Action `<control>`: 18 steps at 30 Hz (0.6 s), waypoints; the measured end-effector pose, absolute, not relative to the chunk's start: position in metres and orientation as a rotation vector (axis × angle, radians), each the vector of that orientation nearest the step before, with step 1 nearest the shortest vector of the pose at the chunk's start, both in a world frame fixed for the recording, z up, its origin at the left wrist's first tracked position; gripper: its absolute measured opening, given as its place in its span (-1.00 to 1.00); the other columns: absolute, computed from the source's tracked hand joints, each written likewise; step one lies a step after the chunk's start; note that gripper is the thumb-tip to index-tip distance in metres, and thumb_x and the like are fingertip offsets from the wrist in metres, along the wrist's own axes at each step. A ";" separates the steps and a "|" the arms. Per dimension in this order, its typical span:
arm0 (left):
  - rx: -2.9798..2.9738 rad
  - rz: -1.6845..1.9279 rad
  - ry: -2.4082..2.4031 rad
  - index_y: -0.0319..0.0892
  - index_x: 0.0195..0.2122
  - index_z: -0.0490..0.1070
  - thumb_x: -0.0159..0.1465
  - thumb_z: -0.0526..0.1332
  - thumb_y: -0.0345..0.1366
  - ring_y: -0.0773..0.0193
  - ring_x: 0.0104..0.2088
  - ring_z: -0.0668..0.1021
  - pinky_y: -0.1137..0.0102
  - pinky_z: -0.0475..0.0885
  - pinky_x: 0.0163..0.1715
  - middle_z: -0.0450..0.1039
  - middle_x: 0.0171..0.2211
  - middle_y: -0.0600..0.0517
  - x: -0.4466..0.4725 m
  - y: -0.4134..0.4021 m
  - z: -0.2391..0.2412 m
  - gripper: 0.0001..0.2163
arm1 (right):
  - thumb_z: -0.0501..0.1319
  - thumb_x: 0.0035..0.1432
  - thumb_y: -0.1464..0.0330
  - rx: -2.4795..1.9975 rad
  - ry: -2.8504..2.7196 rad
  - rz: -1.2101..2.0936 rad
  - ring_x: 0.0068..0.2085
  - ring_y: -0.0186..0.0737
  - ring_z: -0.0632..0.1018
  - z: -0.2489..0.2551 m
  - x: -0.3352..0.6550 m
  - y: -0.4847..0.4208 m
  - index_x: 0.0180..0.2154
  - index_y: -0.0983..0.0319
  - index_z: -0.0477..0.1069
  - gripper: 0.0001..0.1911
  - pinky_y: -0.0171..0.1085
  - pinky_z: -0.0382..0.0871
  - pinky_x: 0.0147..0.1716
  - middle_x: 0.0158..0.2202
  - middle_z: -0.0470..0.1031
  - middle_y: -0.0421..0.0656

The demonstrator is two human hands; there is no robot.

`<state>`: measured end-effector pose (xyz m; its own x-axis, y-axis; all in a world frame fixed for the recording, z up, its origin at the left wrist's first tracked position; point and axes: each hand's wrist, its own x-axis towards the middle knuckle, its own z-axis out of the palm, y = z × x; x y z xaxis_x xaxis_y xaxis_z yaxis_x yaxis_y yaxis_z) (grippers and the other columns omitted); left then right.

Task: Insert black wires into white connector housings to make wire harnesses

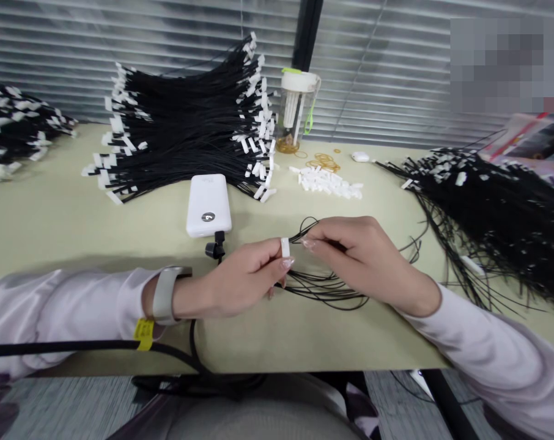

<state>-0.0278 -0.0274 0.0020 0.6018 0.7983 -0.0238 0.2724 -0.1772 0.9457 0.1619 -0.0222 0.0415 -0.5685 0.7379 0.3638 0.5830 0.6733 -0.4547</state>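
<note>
Between the thumb and forefinger of my left hand [243,278] is a small white plastic connector [285,247]. A loose bundle of thin black wires [325,287] trails rightward from under my left fingers and passes below my other hand. Just right of the connector, my right hand [369,263] is closed in a pinch on thin black wire [296,237] close to the connector. Whether that wire's tip sits inside the connector cannot be made out. My right palm and curled fingers hide part of the wires.
Beyond my hands lie a pile of white connectors [329,183], rubber bands [323,162] and a white power bank [209,201] with a cable. Large black wire bundles lie behind [185,116], at left [15,131] and right [497,214]. A drink bottle [299,107] stands by the blinds.
</note>
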 end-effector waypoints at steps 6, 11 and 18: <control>1.811 0.557 0.904 -0.19 -0.46 0.19 0.26 -0.06 -0.18 0.44 -0.56 0.36 0.50 0.33 -0.56 0.26 -0.56 0.13 -0.029 -0.027 -0.001 -0.77 | 0.04 0.12 0.47 -0.979 -2.385 0.250 -0.45 -0.45 0.34 0.034 0.155 -0.022 -0.41 0.28 0.36 -0.86 -0.42 0.18 -0.43 -0.50 0.37 -0.24; 1.659 0.648 0.888 -0.19 -0.44 0.21 0.23 -0.01 -0.19 0.45 -0.54 0.36 0.51 0.38 -0.55 0.24 -0.52 0.13 -0.027 -0.027 0.002 -0.80 | 0.07 0.12 0.41 -0.991 -2.325 0.152 -0.40 -0.38 0.38 0.040 0.163 -0.017 -0.36 0.25 0.34 -0.91 -0.37 0.23 -0.39 -0.43 0.39 -0.20; 1.407 0.873 0.931 -0.20 -0.44 0.19 0.23 0.03 -0.17 0.50 -0.54 0.43 0.53 0.42 -0.47 0.23 -0.52 0.17 -0.027 -0.019 0.001 -0.80 | 0.11 0.10 0.38 -0.926 -2.328 -0.035 -0.48 -0.32 0.33 0.056 0.177 -0.027 -0.51 0.22 0.31 -0.85 -0.30 0.18 -0.48 -0.57 0.30 -0.18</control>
